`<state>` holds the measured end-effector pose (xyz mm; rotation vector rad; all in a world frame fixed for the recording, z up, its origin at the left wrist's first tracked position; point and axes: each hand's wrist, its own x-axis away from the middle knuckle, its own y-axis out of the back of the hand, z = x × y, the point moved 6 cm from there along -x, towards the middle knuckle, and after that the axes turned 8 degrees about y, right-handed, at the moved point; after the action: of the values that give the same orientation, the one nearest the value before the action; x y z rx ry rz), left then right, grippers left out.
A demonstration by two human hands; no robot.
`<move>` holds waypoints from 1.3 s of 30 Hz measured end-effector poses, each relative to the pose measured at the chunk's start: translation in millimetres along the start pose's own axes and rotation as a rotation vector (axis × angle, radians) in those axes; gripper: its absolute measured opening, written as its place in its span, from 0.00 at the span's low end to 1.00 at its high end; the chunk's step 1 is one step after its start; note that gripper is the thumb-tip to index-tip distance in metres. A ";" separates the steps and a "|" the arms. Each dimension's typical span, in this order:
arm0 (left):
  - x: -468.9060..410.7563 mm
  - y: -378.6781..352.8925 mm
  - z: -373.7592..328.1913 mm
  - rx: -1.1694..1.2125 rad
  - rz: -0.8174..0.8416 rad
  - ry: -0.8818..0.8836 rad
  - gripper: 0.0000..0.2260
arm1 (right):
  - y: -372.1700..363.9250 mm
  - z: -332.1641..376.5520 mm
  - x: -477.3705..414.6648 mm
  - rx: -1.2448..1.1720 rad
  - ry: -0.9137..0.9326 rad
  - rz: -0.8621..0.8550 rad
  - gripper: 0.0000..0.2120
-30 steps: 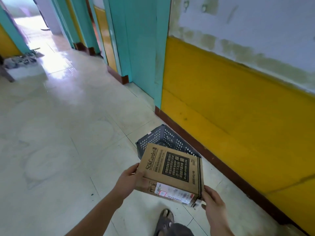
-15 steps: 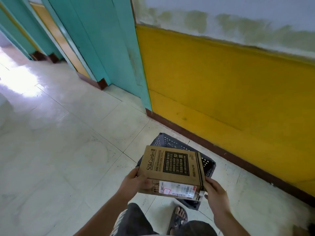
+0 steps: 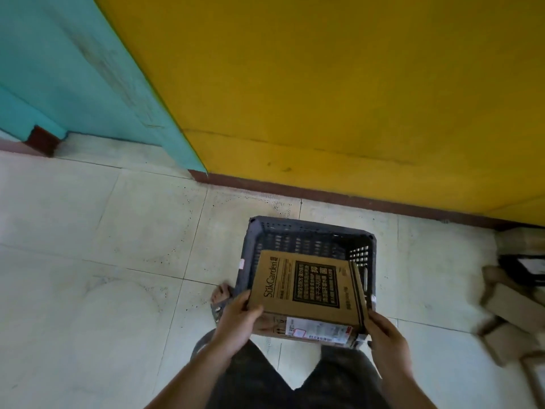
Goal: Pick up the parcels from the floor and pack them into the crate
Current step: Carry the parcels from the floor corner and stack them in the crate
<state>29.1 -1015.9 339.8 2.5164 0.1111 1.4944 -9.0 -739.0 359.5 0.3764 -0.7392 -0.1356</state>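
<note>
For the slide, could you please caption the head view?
Both hands, left hand and right hand, hold a cardboard parcel over the dark crate.

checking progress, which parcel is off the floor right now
The StilGarden-printed box, held by both hands over the crate; the blurred parcels at right lie on the floor.

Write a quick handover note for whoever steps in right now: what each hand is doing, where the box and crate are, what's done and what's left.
Left hand: gripping the left edge of the cardboard box.
Right hand: gripping its right edge.
The box is held level over the dark crate, which stands on the floor tiles near the yellow wall; whether it is already inside the rim I cannot tell.
Done: this box is lifted and brought to the crate.
Left: lower it in and release, then fetch the other parcels, blurred, on the floor to the right.
</note>
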 end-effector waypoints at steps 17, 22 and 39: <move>-303.0 -67.2 108.6 0.276 -0.204 0.277 0.17 | -156.9 -194.1 -257.3 0.147 -0.129 -0.018 0.15; -373.0 -87.4 143.0 0.509 -0.265 0.400 0.19 | -206.4 -235.7 -315.6 0.132 -0.149 -0.010 0.14; -419.6 -90.8 134.6 0.696 -0.233 0.495 0.03 | -240.3 -263.1 -351.9 0.171 -0.148 0.242 0.14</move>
<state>-51.6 -1018.9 -102.8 2.3634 1.1315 2.2133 -85.9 -797.4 -131.9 0.4393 -0.9399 0.1304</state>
